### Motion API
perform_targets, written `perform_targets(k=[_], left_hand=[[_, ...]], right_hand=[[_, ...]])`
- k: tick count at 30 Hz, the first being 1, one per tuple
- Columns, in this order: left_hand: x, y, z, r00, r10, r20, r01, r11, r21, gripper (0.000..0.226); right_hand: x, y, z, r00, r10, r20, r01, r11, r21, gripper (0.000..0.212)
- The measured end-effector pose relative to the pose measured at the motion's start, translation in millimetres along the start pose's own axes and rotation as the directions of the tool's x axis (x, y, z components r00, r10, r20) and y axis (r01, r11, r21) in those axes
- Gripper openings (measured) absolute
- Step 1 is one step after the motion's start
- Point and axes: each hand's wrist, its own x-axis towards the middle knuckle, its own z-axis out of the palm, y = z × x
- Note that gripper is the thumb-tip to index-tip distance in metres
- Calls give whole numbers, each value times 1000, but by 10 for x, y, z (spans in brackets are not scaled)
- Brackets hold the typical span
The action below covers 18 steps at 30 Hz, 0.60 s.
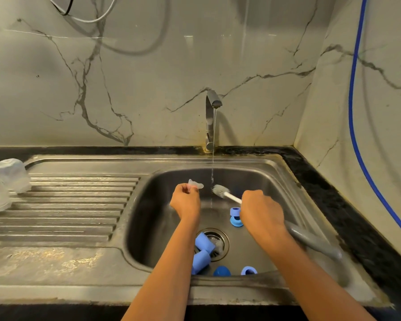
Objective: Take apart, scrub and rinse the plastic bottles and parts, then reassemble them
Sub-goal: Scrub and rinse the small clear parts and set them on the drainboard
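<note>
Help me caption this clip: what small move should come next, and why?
Probably bring the clear teat, pinched in the left hand, onto the small brush held by the right hand. They sit apart, on either side of the running water, not yet touching.

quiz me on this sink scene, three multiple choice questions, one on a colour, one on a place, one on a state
1. The loose caps and rings in the basin are: A blue, B red, C green.
2. The clear bottles stand: A in the basin, B on the draining board, C on the floor.
3. The left hand is: A flat and empty, B pinching a clear teat, C clenched and empty.
Answers: 1 A, all show blue. 2 B, left of the basin. 3 B, the teat sits in its grip.
</note>
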Motion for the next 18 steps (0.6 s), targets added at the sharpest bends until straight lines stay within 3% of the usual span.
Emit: perform_targets(k=[5, 12, 18], left_hand=[[-47, 19, 79, 995, 26, 95, -27, 1000, 10, 6], [-21, 3, 84, 990, 50, 133, -45, 998, -39, 5], [-38, 16, 130, 974, 69, 215, -51, 995, -90, 6]], right_hand=[[-69, -29, 25, 999, -8, -39, 14, 989, 145, 22], [-130, 16, 105, 997, 13, -71, -4, 993, 119, 26], [-92, 79, 125, 999, 4, -50, 8, 975, 221, 28]])
